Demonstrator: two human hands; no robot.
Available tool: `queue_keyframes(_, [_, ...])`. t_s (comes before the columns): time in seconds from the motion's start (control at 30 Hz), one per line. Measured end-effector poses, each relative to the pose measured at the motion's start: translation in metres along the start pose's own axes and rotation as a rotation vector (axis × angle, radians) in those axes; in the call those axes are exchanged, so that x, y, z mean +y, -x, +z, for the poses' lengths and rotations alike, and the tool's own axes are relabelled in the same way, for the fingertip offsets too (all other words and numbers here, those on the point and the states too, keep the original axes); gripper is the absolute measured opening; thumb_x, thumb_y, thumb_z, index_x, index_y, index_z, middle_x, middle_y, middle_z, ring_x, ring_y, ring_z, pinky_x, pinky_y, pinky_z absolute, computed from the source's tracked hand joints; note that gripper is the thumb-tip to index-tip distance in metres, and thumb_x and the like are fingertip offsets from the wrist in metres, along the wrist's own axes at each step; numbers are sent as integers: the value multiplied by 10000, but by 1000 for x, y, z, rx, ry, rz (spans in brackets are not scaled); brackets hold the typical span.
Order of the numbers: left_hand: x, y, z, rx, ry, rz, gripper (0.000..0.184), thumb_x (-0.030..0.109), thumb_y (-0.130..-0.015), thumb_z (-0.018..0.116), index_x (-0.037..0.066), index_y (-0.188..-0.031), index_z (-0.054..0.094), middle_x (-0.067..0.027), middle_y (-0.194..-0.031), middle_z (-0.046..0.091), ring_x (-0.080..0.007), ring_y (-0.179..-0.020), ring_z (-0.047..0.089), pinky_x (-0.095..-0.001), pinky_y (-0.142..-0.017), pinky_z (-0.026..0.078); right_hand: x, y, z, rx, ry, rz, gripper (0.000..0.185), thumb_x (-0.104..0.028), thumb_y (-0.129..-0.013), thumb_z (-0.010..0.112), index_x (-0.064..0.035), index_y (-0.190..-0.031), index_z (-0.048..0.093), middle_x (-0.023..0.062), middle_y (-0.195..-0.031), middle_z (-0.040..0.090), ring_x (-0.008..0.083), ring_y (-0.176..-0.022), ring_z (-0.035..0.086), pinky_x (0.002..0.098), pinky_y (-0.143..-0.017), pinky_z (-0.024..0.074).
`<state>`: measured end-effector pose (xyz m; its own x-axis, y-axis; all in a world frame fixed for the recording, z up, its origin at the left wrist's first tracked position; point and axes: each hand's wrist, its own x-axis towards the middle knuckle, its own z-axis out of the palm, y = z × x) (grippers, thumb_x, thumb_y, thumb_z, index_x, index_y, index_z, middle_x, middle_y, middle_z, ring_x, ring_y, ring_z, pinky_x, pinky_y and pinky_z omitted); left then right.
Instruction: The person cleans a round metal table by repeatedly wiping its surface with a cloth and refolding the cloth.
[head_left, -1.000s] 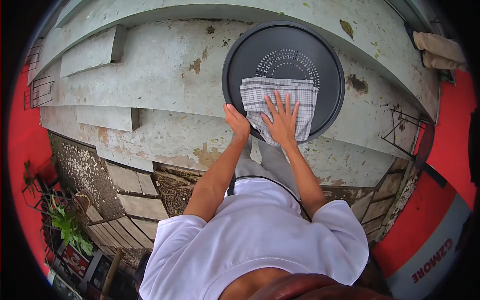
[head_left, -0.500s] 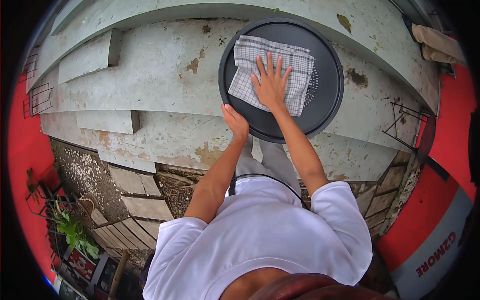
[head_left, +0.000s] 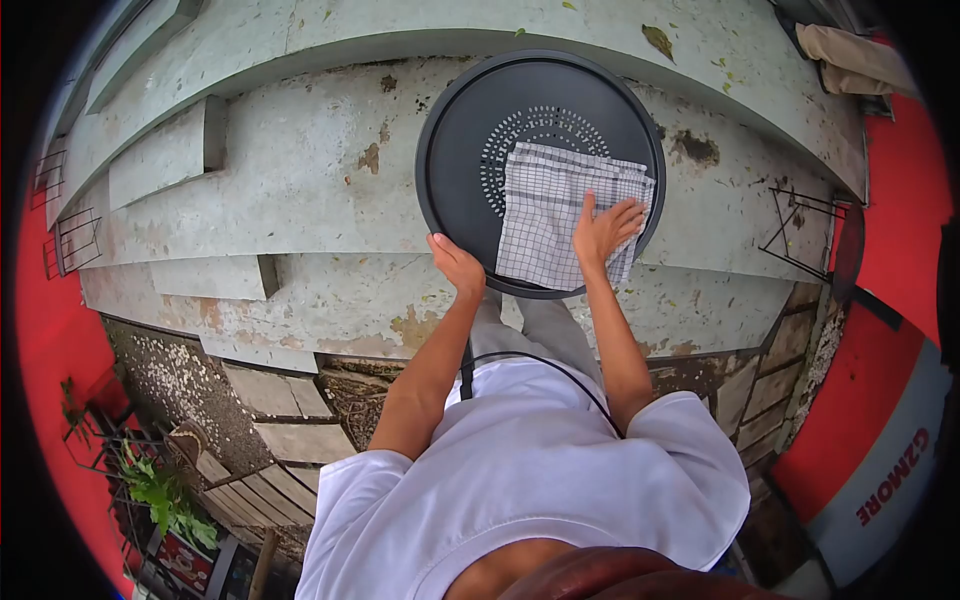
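A round black tray (head_left: 462, 130) with a raised rim and a ring of pale printed dots is held out in front of my body. My left hand (head_left: 458, 268) grips its lower left rim, with the thumb side up and the other fingers partly hidden. A folded white-and-grey checked cloth (head_left: 540, 215) lies on the tray's lower right part. On the cloth's right side my right hand (head_left: 607, 235) rests flat, its fingers stretched out towards the rim.
Pale, worn concrete steps (head_left: 310, 190) lie beneath the tray, with peeling patches and fallen leaves. A black metal frame (head_left: 800, 225) stands at the right, beside a red wall (head_left: 895, 200). Wooden planks (head_left: 305, 442) and a green plant (head_left: 160, 495) are at lower left.
My right hand and the cloth have slid down and to the right across the tray, uncovering more of the dotted ring. My left hand still grips the rim.
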<state>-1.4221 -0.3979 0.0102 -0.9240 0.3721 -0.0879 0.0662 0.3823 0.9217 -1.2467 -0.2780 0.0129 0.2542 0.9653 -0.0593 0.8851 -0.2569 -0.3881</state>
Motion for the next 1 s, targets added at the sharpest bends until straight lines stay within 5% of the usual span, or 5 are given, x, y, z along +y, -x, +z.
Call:
queue_keyframes(0.07, [0, 0, 0, -3, -12, 9, 415, 302, -1124, 312, -59, -984, 462, -208, -799, 506, -329, -727, 448, -454, -715, 397, -12, -27, 23, 84, 164, 82, 1047, -702, -994, 377, 129, -1574, 117, 372, -1646, 7, 519, -1536, -22, 620, -1219, -39])
queue_keyframes(0.3, [-2, -1, -1, -8, -20, -10, 416, 298, -1122, 313, -62, -992, 476, -215, -849, 525, -331, -773, 471, -448, -767, 420, -114, -123, 52, 113, 92, -566, 857, -581, -1028, 413, 84, -1555, 289, 349, -1617, 221, 499, -1518, 172, 593, -1239, 75])
queue_keyframes(0.5, [-9, 0, 0, -32, -41, -40, 431, 308, -1123, 308, -66, -1019, 494, -232, -907, 558, -332, -823, 503, -440, -801, 428, -101, -128, 40, 76, 95, -631, 835, -578, -1024, 435, 40, -1569, 301, 283, -1642, 237, 467, -1528, 178, 586, -1242, 77])
queue_keyframes(0.77, [-3, 2, 1, -21, -44, -27, 428, 309, -1122, 310, -62, -1021, 498, -235, -894, 558, -355, -810, 506, -448, -799, 429, -1, -66, -1, 114, 176, -267, 886, -609, -1015, 434, 42, -1586, 249, 272, -1664, 185, 452, -1547, 126, 604, -1235, 39])
queue_keyframes(1.0, [-1, -2, 0, 12, -87, 11, 416, 294, -1117, 315, -65, -990, 480, -250, -824, 530, -384, -755, 494, -474, -742, 407, -105, -118, 41, 135, 141, -442, 853, -579, -1031, 419, 81, -1556, 292, 305, -1641, 216, 482, -1531, 150, 639, -1219, 71])
